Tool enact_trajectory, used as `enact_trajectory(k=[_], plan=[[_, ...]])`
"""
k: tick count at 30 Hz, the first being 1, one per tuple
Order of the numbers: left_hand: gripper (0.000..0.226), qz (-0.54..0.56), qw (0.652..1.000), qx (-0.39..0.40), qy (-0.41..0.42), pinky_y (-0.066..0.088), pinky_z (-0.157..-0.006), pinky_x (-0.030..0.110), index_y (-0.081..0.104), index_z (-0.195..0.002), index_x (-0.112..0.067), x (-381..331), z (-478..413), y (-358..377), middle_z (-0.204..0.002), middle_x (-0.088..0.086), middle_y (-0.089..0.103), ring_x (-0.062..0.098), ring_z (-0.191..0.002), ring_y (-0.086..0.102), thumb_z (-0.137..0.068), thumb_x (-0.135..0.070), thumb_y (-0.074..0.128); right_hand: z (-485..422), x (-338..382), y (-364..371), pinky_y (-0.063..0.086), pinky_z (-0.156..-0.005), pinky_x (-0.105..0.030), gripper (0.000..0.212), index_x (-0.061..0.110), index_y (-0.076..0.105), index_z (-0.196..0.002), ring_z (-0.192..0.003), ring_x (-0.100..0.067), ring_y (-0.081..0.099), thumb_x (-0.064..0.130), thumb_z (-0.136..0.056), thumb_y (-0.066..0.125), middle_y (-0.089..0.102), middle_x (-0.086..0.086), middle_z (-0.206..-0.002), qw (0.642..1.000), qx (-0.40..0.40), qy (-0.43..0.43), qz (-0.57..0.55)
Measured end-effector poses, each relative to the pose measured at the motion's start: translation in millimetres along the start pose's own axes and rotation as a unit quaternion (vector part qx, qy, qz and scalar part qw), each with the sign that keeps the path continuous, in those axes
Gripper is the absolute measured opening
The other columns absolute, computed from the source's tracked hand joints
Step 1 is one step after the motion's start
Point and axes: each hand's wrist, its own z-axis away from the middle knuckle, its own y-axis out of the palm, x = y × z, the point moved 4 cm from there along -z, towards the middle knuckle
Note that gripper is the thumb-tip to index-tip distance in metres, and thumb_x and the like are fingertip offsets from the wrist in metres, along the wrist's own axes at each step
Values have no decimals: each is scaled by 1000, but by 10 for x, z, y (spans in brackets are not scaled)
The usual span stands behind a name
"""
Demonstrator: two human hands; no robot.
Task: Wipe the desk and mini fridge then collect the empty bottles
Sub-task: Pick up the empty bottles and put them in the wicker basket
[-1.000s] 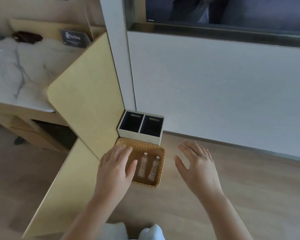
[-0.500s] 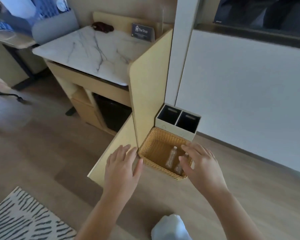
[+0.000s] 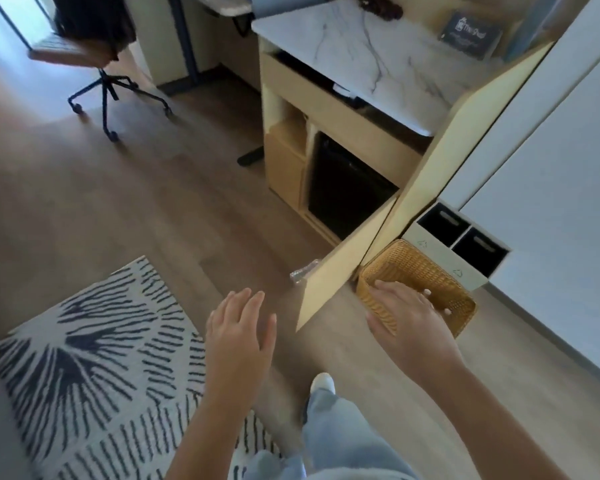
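Note:
A wicker basket (image 3: 440, 282) sits on the floor beside the cabinet's side panel. My right hand (image 3: 406, 317) lies flat over it, fingers spread. Beyond the fingertips, the white caps of two small clear bottles (image 3: 427, 292) poke out; the hand hides their bodies. My left hand (image 3: 239, 334) hovers open above the wooden floor, left of the panel, holding nothing. Another crumpled clear bottle (image 3: 303, 271) lies on the floor behind the panel's edge. The black mini fridge (image 3: 347, 192) sits in the cabinet under the marble desk top (image 3: 361, 53).
A white two-compartment bin (image 3: 426, 242) stands against the wall behind the basket. The pale cabinet panel (image 3: 343, 271) juts out between my hands. A striped rug (image 3: 84, 341) lies at lower left and a wheeled chair (image 3: 94, 53) stands at upper left. A dark sign (image 3: 471, 29) stands on the marble.
My right hand has come down over the basket and the bottles. My left hand has drawn away from the basket to the left. The view has swung left, showing the fridge and the rug.

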Motion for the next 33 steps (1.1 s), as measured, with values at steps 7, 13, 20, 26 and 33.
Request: enact_trajectory(k=[7,13,20,26,33], plan=[[45,-10,999,-33,-36,42,-93,47,62,-113,-4,428,-576,-8,-116,17,61,37,-111,55,-87,-35,41,-934,370,325,21,-108,-27,41,22,48,-131,-130,-12,36,32,-92,48,45,4,-139,998,45,-36,-3],[44,-39,999,-29,-8,43,-93,53,60,-116,-6,597,-1577,-62,-121,16,59,37,-114,53,-87,-34,42,-1940,607,393,22,-110,-31,42,19,47,-132,-130,-14,36,31,-92,50,44,1,-139,997,45,-41,-57],[45,-38,999,-11,-2,42,-94,49,61,-114,-5,932,-2446,4,-119,16,60,37,-113,54,-87,-34,42,-2828,613,403,24,-109,-33,43,20,46,-133,-130,-12,34,32,-92,49,43,3,-140,997,43,12,-65],[43,-16,999,33,39,47,-89,52,63,-112,-5,1343,-3155,110,-116,16,62,37,-111,56,-85,-34,44,-3310,773,583,28,-110,-35,42,18,48,-132,-129,-14,38,33,-92,49,45,0,-138,994,27,83,-66],[43,-11,981,108,160,45,-91,47,62,-114,-8,1780,-4192,147,-117,12,62,33,-113,55,-86,-35,41,-3780,1306,762,37,-104,-47,38,15,57,-123,-120,-20,50,26,-87,59,55,-4,-129,970,-67,206,-109]])
